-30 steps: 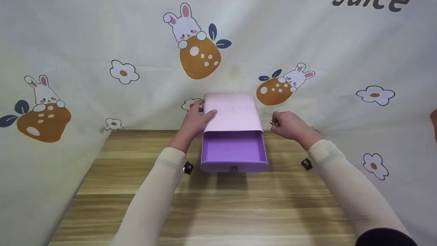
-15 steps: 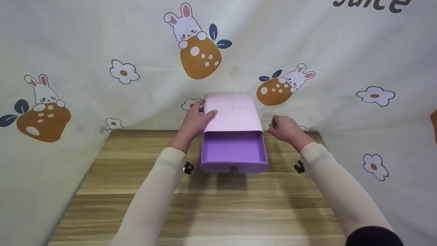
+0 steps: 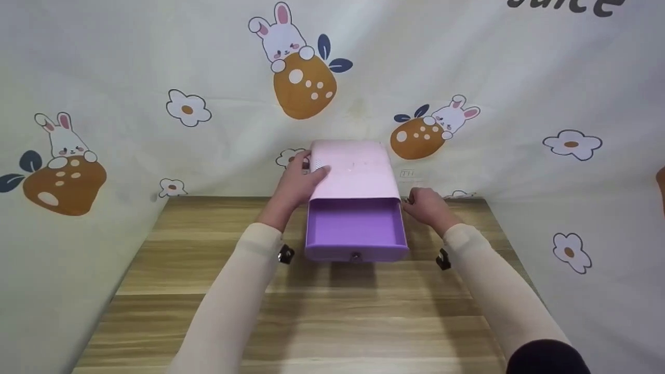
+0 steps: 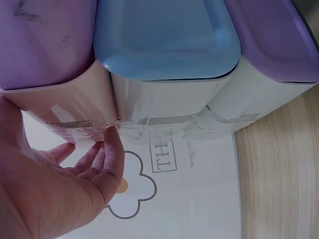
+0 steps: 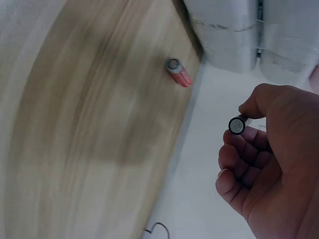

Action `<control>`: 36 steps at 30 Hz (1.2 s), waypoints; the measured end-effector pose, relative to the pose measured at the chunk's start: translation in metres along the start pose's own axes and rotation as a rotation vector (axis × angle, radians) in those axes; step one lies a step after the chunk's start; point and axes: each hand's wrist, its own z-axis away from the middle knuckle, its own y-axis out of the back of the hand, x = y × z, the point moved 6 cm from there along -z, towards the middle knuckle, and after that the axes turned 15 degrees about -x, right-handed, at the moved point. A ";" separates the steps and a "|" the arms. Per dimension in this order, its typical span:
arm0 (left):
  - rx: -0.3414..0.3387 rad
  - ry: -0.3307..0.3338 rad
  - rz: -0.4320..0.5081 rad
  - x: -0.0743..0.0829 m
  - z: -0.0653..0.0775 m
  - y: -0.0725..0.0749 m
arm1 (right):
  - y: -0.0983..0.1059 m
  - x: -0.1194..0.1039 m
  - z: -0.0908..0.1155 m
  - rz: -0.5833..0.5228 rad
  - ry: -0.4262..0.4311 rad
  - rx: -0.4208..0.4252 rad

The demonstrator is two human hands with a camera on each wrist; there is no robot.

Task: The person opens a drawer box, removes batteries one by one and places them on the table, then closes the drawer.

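Grey-ended cylinder [image 5: 237,125]; right fingers [image 5: 231,157] pinching. Pink casing [image 3: 356,171], purple drawer [image 3: 356,223] extended; left fingers [image 3: 316,179] clasping. Red battery [image 5: 179,74] on table [image 5: 109,99].

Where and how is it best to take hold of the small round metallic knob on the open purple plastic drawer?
I would pinch the small round metallic knob by its rim, coming from the front: it sits near the middle of the outer face of the open purple plastic drawer, facing the person, with nothing covering it.

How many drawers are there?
3: the open purple drawer on top, the blue drawer under it, and the lower purple drawer at the bottom. The head view hides the two below.
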 end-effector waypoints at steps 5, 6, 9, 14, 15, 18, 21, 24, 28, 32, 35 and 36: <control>-0.006 0.015 0.011 -0.001 0.000 0.000 | -0.015 0.003 -0.007 0.004 -0.003 -0.003; -0.006 0.019 0.012 -0.002 0.000 0.001 | -0.018 0.004 -0.008 -0.003 -0.009 -0.007; -0.010 0.025 0.013 -0.001 0.000 0.000 | -0.025 0.008 -0.011 -0.037 -0.034 -0.019; -0.002 0.027 0.001 -0.001 0.001 0.000 | -0.033 0.014 -0.016 -0.059 -0.066 -0.028; -0.002 0.026 -0.003 -0.001 0.001 0.001 | -0.035 0.015 -0.016 -0.051 -0.066 -0.023; -0.006 0.023 0.006 -0.002 0.000 0.000 | -0.038 0.016 -0.017 -0.033 -0.059 -0.006; -0.008 0.018 0.023 -0.002 0.000 -0.001 | -0.042 0.017 -0.017 -0.043 -0.062 -0.001; -0.009 0.016 0.025 -0.002 0.000 -0.001 | -0.046 0.018 -0.017 -0.078 -0.086 -0.014; -0.008 0.010 0.023 -0.001 0.000 -0.001 | -0.048 0.019 -0.016 -0.118 -0.116 -0.023; -0.004 0.008 0.025 0.000 0.001 -0.001 | -0.048 0.018 -0.016 -0.110 -0.107 -0.007; -0.002 0.009 0.022 -0.001 0.001 0.000 | -0.047 0.016 -0.017 -0.090 -0.092 0.013; -0.003 0.010 0.022 -0.001 0.001 0.000 | -0.047 0.016 -0.017 -0.086 -0.091 0.015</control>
